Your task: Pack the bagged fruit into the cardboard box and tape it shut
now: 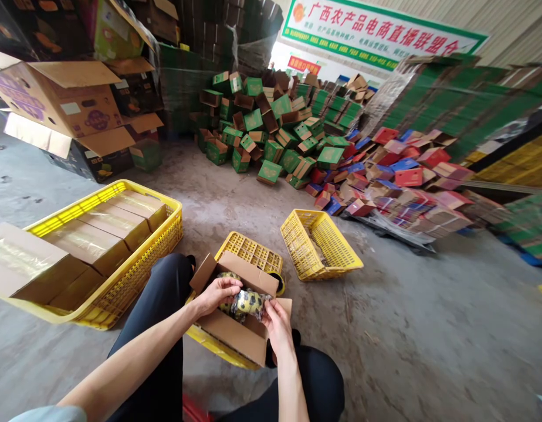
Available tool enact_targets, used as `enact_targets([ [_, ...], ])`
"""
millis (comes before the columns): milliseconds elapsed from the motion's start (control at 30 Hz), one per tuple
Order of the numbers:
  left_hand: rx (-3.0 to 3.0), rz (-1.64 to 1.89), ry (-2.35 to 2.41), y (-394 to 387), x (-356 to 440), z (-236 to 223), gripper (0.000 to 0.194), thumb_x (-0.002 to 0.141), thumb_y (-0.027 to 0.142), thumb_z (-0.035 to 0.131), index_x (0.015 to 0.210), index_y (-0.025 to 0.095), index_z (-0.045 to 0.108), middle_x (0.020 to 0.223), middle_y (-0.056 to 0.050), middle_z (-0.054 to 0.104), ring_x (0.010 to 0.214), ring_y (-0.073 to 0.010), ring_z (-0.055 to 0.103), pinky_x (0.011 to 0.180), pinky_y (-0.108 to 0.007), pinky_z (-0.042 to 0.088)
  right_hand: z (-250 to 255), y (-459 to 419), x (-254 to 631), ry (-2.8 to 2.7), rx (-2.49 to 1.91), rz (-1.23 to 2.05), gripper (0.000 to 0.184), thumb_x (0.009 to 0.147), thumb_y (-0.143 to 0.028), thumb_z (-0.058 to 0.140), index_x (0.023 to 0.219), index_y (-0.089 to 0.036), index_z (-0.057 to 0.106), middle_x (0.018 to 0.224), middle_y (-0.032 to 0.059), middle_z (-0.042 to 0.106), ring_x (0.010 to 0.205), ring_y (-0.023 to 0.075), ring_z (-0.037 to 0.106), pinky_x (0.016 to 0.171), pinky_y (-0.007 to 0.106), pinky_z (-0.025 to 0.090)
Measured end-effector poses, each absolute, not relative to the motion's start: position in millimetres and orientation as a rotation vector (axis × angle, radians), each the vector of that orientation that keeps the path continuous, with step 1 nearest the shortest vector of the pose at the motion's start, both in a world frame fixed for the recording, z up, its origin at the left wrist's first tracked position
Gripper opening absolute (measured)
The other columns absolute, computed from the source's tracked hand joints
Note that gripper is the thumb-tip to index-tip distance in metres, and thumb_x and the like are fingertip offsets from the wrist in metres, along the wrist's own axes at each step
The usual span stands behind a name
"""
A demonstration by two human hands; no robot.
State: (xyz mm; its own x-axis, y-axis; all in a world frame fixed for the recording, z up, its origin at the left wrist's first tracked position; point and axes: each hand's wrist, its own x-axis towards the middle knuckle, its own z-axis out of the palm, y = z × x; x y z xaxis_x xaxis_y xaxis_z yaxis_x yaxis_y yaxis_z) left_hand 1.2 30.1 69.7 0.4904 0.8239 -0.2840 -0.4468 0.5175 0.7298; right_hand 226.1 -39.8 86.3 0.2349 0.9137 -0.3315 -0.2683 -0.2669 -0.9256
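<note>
Yellow dark-spotted packet (250, 302) in clear film, pinched at its nine-o'clock end by fingers of the left hand (218, 293), at its three-o'clock end by those of the right hand (277, 325), both equally near; long axis nine to three, over the open cardboard box (231, 334). Similar wrapped packets (229, 275) inside, toward ten. Flaps (251, 274) close around; open concrete floor (407, 340) toward three o'clock, yellow crate (298, 249) at two.

wrapped packet (250, 303): yellow with dark patches, clear crinkled film | pose: lying crosswise, held near both ends at the mouth of the open carton (234, 336) | carton: plain brown cardboard, flaps spread — similar yellow-and-dark packets (228, 275) inside, partly hidden from view
</note>
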Motion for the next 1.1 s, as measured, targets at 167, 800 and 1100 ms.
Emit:
enact_targets([
  [167, 0.667, 0.705, 0.638, 23, -3, 75, 0.069, 0.074, 0.049, 0.092, 0.133, 0.021, 0.068, 0.130, -0.014, 0.069, 0.104, -0.0227, 0.072, 0.088, -0.033, 0.058, 91, -42, 225, -0.691, -1.329, 1.289, 0.042, 0.068, -0.057, 0.091, 0.084, -0.024, 0.072, 0.087, 0.0028, 0.077, 0.074, 0.0206, 0.072, 0.065, 0.030, 0.060],
  [800, 1.125, 0.742, 0.602, 20, 2, 63, 0.065, 0.071, 0.042, 0.094, 0.126, 0.021, 0.068, 0.110, -0.007, 0.071, 0.097, -0.0219, 0.067, 0.091, -0.035, 0.051, 80, -43, 224, -0.541, -1.450, 1.506, 0.068, 0.076, -0.082, 0.072, 0.113, -0.025, 0.081, 0.094, 0.0099, 0.081, 0.085, 0.0270, 0.076, 0.082, 0.044, 0.063],
  [1100, 0.937, 0.811, 0.673, 15, 5, 64, 0.091, 0.071, 0.046, 0.094, 0.152, 0.027, 0.055, 0.162, -0.016, 0.044, 0.127, -0.0332, 0.061, 0.102, -0.041, 0.052, 91, -46, 222, -0.556, -1.198, 1.458, 0.057, 0.068, -0.030, 0.095, 0.122, -0.032, 0.076, 0.137, 0.0044, 0.073, 0.130, 0.0301, 0.065, 0.103, 0.043, 0.058],
])
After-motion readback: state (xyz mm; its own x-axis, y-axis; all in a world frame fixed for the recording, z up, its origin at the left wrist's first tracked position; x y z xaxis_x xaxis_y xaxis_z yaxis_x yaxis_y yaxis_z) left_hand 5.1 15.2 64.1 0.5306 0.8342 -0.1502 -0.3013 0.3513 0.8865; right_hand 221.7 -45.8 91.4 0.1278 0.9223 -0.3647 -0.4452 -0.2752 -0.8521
